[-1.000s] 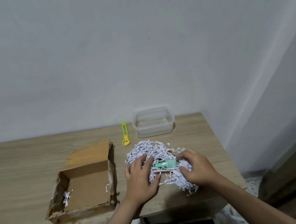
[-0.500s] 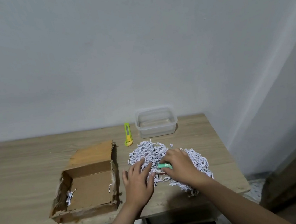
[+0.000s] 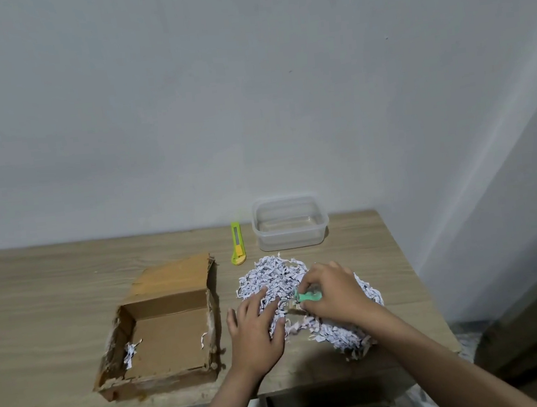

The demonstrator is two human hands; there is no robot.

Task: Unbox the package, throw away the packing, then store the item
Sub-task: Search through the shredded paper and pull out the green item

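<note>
The wooden table (image 3: 54, 292) fills the lower half of the frame, set against a bare wall.

The cardboard box (image 3: 161, 330), lower left of centre, lies open with its flap folded back; only a few stray shreds are left inside, so it is judged unpacked.

A heap of shredded paper (image 3: 268, 279) is spread right of centre, just beside the box; the packing is not yet thrown away.

A clear plastic container (image 3: 290, 222) stands at the back of the table, above the heap. It is lidless and appears empty, probably meant for storing the item.

The left hand (image 3: 256, 334) is laid flat with fingers spread on the heap's left edge, seemingly to hold the shreds down; nothing is gripped.

The right hand (image 3: 332, 291) is curled over the middle of the heap, fingers closed round a small green item (image 3: 308, 297), apparently being drawn free of the paper. What the item is cannot be told.

A yellow-green utility knife (image 3: 238, 243) lies just left of the container, apart from both hands.
</note>
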